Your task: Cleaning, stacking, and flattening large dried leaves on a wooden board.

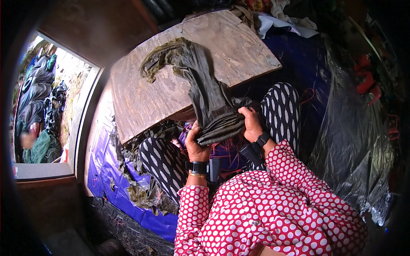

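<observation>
A long, wrinkled, dark green strip (205, 87), which looks like dried kelp, runs from the board down to my hands. Its near end is gathered into a flat stack of folds (226, 127) above my lap. My left hand (197, 145) grips the left end of the stack, thumb on top. At the right end my right hand (253, 124) is closed on it, with the thumb up and the other fingers mostly hidden. The frilled, yellowish far end of the strip curls to the left on the wooden board (145, 106).
My patterned knees rise on both sides of the stack. Blue sheeting (115, 187) with leafy scraps (149, 194) spreads at the left, and clear plastic (350, 158) lies at the right. Red strings (232, 158) hang below my hands. A window (47, 111) stands at the far left.
</observation>
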A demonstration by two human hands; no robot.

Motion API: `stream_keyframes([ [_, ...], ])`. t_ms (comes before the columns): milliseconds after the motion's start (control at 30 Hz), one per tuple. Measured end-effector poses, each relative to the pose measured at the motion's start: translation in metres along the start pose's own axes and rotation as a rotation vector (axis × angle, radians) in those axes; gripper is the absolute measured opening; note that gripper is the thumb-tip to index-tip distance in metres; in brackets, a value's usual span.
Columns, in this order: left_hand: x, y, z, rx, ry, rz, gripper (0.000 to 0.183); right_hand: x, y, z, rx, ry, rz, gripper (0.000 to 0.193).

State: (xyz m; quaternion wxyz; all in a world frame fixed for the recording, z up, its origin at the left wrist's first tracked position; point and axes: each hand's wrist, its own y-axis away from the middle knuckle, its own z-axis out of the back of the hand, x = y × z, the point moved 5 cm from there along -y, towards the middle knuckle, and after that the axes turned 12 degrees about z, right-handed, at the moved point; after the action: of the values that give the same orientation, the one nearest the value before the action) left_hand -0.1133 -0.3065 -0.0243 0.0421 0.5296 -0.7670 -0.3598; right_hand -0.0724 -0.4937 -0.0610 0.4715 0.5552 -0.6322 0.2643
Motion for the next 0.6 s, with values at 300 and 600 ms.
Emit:
stream_keyframes([
  [300,0.003,-0.003,0.014,-0.099,-0.042,0.071,0.008,0.007,0.004,-0.012,0.078,-0.036,-0.086,0.025],
  [600,0.0,-0.005,0.019,-0.029,-0.035,-0.029,0.025,-0.014,-0.004,0.01,-0.006,-0.113,-0.062,0.017],
])
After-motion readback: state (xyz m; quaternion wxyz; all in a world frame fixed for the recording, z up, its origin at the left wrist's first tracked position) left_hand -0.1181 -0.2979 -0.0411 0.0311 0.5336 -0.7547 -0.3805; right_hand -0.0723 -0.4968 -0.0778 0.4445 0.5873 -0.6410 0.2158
